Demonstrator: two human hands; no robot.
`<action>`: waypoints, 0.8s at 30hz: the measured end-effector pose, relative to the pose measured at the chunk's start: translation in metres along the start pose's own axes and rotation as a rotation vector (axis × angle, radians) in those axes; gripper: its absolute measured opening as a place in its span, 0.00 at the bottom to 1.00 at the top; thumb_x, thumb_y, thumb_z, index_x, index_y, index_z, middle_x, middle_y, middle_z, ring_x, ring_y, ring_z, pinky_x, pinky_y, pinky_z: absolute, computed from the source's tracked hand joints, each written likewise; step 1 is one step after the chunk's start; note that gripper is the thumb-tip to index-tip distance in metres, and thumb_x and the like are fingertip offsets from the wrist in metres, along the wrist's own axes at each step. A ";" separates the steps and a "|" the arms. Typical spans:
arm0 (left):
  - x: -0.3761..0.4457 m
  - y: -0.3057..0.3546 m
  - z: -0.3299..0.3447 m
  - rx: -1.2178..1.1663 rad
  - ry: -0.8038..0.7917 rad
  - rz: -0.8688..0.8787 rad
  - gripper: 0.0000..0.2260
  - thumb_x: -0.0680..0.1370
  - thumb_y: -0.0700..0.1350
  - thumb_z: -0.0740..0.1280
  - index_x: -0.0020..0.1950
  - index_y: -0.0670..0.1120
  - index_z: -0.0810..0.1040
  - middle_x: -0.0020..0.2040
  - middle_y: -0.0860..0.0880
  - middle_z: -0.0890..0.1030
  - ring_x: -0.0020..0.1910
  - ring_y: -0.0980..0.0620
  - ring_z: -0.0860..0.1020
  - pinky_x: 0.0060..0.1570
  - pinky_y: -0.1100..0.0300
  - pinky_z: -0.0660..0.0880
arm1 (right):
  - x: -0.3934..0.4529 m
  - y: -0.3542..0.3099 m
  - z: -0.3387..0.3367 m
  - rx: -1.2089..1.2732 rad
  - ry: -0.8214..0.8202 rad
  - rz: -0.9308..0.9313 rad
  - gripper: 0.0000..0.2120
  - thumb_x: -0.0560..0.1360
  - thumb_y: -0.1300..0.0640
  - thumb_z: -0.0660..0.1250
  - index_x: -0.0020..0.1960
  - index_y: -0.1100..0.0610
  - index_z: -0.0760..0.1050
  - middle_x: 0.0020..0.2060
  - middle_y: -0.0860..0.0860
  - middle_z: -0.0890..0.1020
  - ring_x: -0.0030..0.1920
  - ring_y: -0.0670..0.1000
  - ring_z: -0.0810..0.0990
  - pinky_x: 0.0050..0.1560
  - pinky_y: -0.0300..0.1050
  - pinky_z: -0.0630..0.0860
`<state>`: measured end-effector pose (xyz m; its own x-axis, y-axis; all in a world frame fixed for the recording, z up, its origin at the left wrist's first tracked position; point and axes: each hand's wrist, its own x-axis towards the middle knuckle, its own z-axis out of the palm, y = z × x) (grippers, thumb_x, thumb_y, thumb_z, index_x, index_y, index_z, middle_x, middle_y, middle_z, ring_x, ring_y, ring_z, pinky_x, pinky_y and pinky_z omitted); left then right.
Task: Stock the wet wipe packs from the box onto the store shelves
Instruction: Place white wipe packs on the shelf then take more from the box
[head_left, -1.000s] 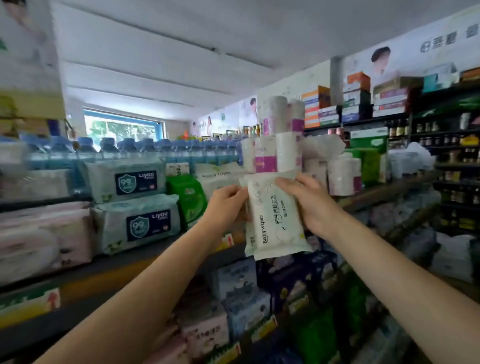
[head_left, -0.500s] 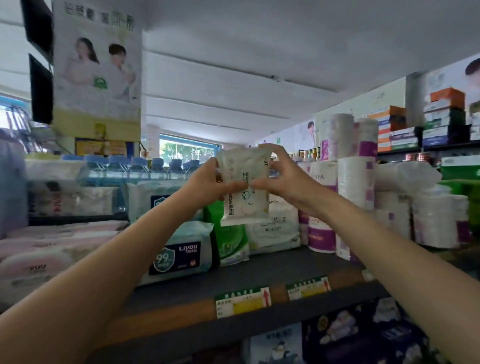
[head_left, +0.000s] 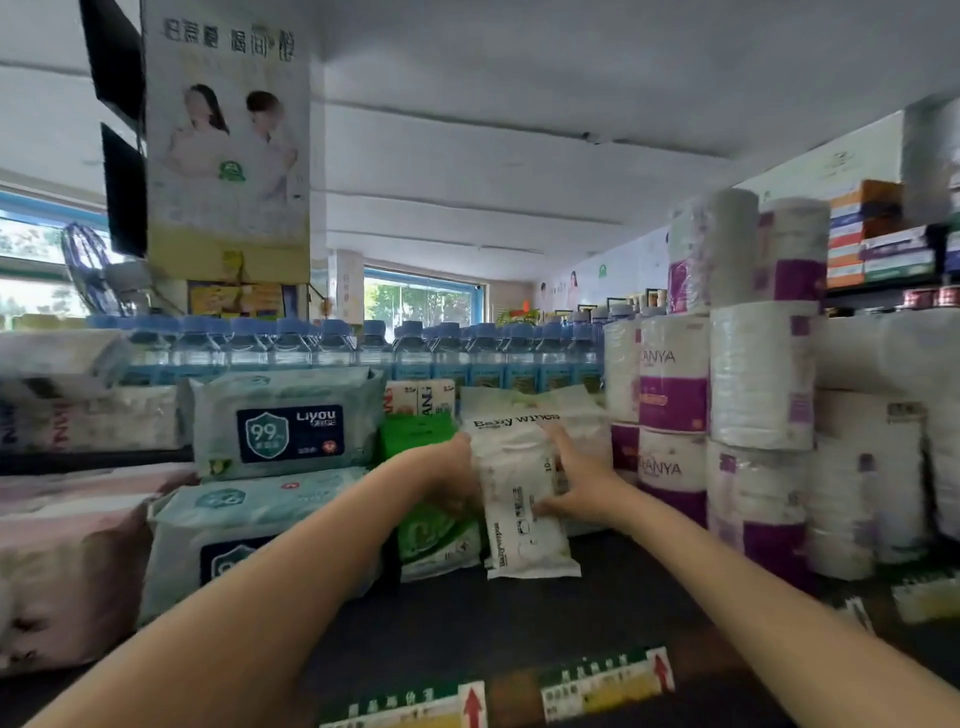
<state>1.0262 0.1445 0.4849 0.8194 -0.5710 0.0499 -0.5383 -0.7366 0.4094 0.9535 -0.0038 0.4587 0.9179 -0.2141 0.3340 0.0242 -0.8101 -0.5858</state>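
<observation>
A white baby wipes pack (head_left: 519, 499) stands on its end on the dark top shelf (head_left: 545, 613), leaning back against other white baby wipes packs (head_left: 524, 410). My left hand (head_left: 449, 478) grips its left side and my right hand (head_left: 576, 493) grips its right side, fingers spread along the pack. A green wipes pack (head_left: 431, 540) lies just left of it, partly hidden by my left hand. The box is out of view.
Blue Liyou wipes packs (head_left: 285, 421) are stacked at left, pink packs (head_left: 67, 545) further left. Purple-banded paper rolls (head_left: 727, 395) stand in stacks at right. Water bottles (head_left: 363, 348) line the back. Price tags (head_left: 602, 680) run along the shelf's front edge.
Both hands have carried the white pack from raised in front of the shelf down onto the shelf surface, between the green pack and the paper rolls. The camera view has risen.
</observation>
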 end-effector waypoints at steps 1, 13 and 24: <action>0.001 0.003 -0.003 0.052 -0.005 -0.014 0.36 0.72 0.38 0.70 0.75 0.45 0.53 0.66 0.42 0.71 0.62 0.44 0.74 0.59 0.51 0.75 | 0.004 0.008 0.002 0.004 0.001 0.035 0.48 0.68 0.63 0.74 0.76 0.51 0.45 0.69 0.56 0.67 0.68 0.55 0.68 0.67 0.48 0.68; -0.028 0.009 0.000 0.408 0.322 0.255 0.24 0.76 0.37 0.61 0.71 0.45 0.60 0.64 0.42 0.70 0.59 0.42 0.75 0.55 0.49 0.76 | -0.022 0.000 -0.014 -0.379 0.039 0.056 0.45 0.70 0.56 0.72 0.75 0.49 0.46 0.74 0.57 0.57 0.69 0.59 0.66 0.67 0.55 0.67; -0.171 0.096 0.110 0.140 0.036 0.932 0.29 0.77 0.46 0.60 0.75 0.45 0.52 0.68 0.40 0.68 0.61 0.39 0.73 0.56 0.46 0.72 | -0.269 -0.023 -0.033 -0.701 0.054 0.444 0.27 0.76 0.51 0.65 0.71 0.58 0.62 0.67 0.58 0.64 0.66 0.60 0.64 0.64 0.50 0.66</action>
<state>0.8125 0.1314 0.4158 0.0512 -0.9424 0.3306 -0.9966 -0.0271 0.0772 0.6930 0.0542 0.4065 0.7636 -0.6051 0.2254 -0.6040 -0.7927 -0.0819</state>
